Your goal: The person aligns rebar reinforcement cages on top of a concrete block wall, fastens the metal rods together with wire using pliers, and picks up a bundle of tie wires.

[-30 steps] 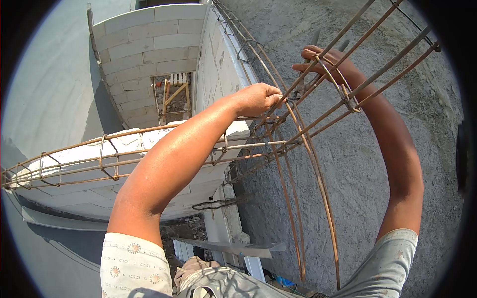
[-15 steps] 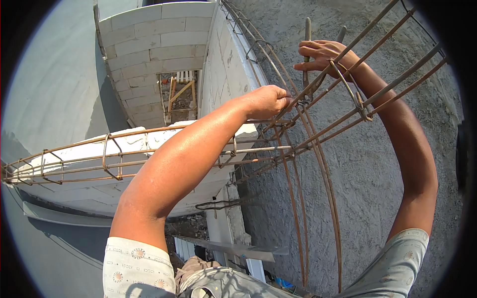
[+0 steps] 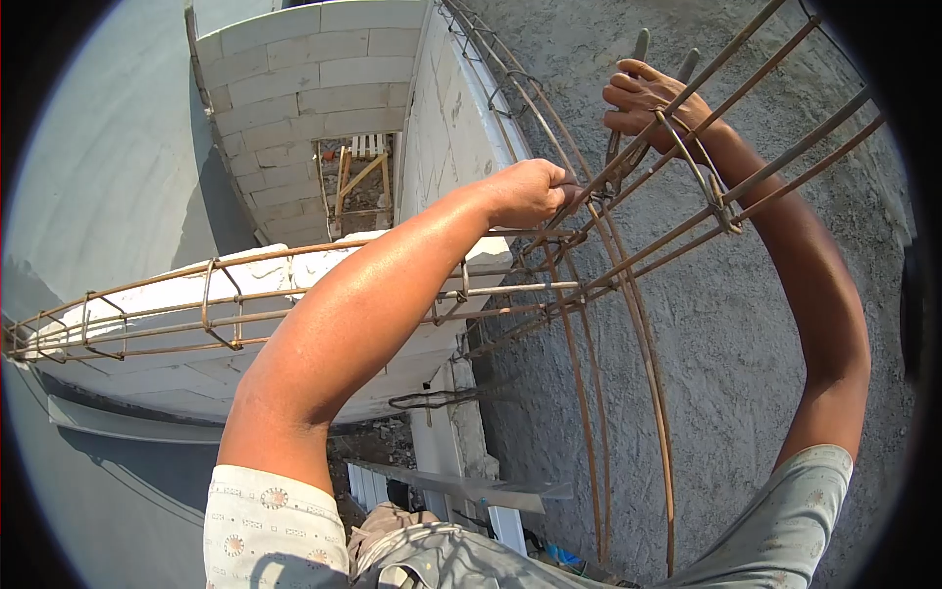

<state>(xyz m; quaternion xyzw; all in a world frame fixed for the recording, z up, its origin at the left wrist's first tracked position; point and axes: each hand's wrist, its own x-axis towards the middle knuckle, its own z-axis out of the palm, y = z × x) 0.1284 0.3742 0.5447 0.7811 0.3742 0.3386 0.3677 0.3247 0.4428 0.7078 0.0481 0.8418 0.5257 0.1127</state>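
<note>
My right hand [image 3: 650,98] is wrapped round the handles of a pair of pincers [image 3: 641,46]. Their jaws reach down to a joint where several rusty rebar rods [image 3: 677,228] cross. Just left of that joint, my left hand [image 3: 535,194] is closed, its fingertips close against the steel. Whatever it pinches is hidden by the fingers and too small to name. A square stirrup [image 3: 721,201] rings the rods below my right wrist.
A rebar cage [image 3: 206,322] runs along the white block wall [image 3: 294,270] at left. Another white block wall [image 3: 324,88] with an opening stands beyond. Rough grey plaster [image 3: 746,344] fills the right side. Long vertical rods [image 3: 655,422] hang below the joint.
My right hand has shifted slightly up and right, and the pincers' handles have tilted rightward with it. My left hand stays at the joint almost unmoved.
</note>
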